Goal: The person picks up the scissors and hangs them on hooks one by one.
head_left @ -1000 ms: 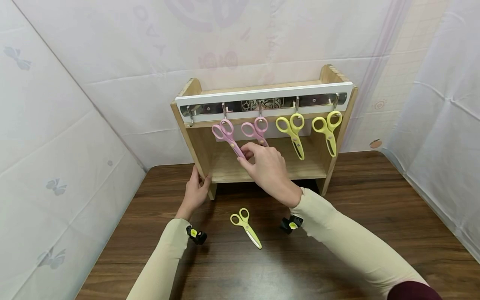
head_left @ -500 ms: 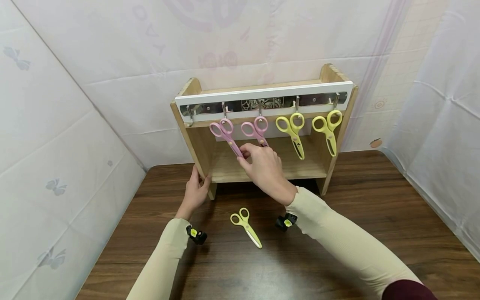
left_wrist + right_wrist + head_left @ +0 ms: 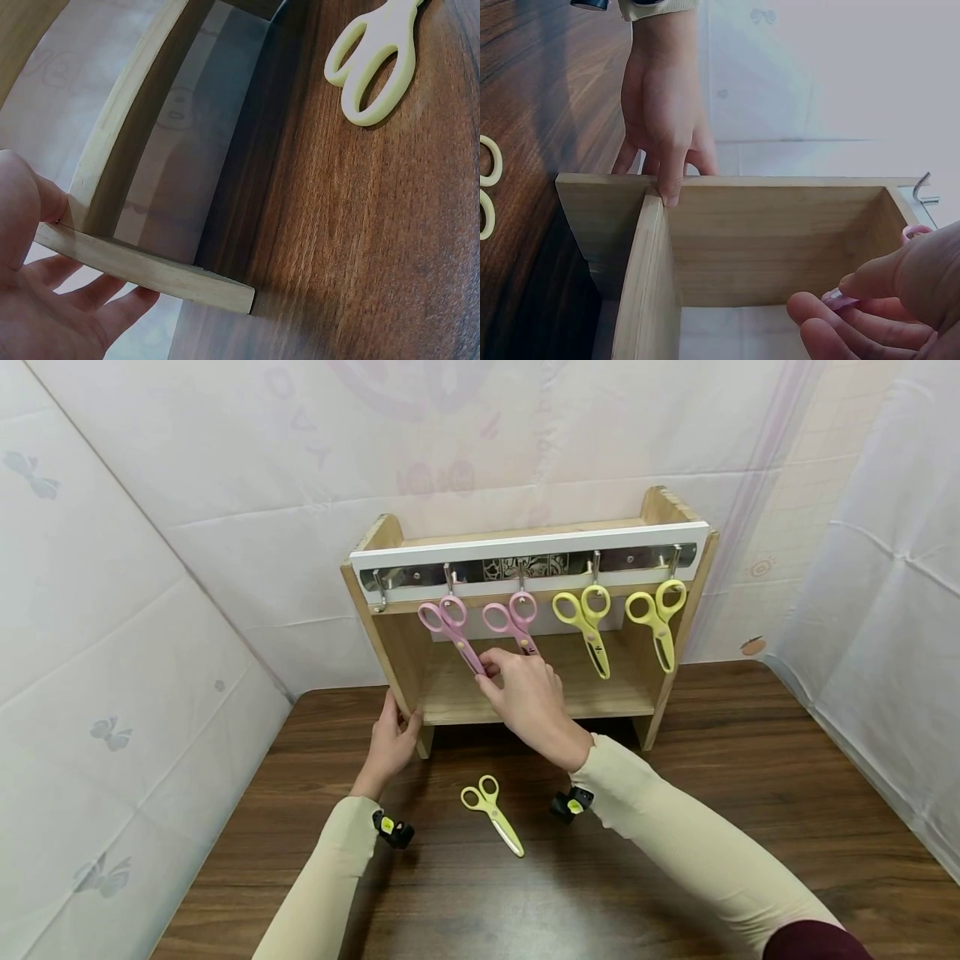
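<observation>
My right hand (image 3: 532, 702) pinches the blade end of the pink scissors (image 3: 459, 631) between thumb and fingers. The handle of these scissors lies at the second hook from the left, tilted, tip toward lower right. In the right wrist view the pink tip (image 3: 838, 298) shows between thumb and fingers. My left hand (image 3: 388, 745) grips the left side panel of the wooden shelf (image 3: 150, 271), thumb at the front and fingers on the outer face. Another pair of pink scissors (image 3: 513, 618) hangs at the middle hook, its lower part hidden behind my right hand.
Two pairs of yellow scissors hang on the right: one (image 3: 585, 622) beside the other (image 3: 657, 620). The leftmost hook (image 3: 380, 593) holds nothing. Yellow scissors (image 3: 492, 814) lie on the brown table (image 3: 315, 827) before the shelf. Printed cloth (image 3: 262, 485) stands behind and at the sides.
My right hand has shifted slightly left with its wrist, and the pinched pink scissors' handles moved a little left. Over the last half second both hands stay nearly still; the left hand keeps its hold.
</observation>
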`<state>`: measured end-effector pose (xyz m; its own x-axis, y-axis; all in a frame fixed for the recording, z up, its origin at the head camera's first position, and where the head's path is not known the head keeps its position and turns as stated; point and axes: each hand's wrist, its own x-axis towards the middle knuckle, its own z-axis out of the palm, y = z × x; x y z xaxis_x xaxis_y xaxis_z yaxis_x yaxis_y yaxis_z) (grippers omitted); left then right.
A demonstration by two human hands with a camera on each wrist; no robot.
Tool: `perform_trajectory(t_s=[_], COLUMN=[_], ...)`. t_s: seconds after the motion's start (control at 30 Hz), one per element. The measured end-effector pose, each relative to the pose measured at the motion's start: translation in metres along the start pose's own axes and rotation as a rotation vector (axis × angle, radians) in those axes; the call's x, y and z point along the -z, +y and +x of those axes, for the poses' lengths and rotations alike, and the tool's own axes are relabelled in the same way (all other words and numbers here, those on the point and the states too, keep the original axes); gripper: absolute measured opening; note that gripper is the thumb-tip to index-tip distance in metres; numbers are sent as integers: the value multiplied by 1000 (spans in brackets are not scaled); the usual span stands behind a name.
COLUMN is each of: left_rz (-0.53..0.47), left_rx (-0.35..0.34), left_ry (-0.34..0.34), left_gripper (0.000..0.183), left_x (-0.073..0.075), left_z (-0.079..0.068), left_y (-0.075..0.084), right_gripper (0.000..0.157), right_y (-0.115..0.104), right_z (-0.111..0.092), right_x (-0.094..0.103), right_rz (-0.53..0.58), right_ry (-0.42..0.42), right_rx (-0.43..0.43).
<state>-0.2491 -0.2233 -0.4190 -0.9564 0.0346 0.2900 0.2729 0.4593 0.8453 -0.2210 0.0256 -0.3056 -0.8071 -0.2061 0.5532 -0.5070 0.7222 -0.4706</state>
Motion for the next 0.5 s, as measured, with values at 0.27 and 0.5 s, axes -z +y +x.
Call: perform_trajectory(t_s=[0.27, 0.5], left_rz=[1, -4], left_rx=[1, -6], left_ry=[0, 6], left_gripper=[52, 52], left_x=[-1, -1], left_z=[0, 0], left_y=[1, -1], right_gripper=[13, 23], right_y=[1, 2], right_z=[-1, -11], right_x=[1, 10], right_rz=[-7, -55], right_ry=[17, 21], right_rx=[12, 38])
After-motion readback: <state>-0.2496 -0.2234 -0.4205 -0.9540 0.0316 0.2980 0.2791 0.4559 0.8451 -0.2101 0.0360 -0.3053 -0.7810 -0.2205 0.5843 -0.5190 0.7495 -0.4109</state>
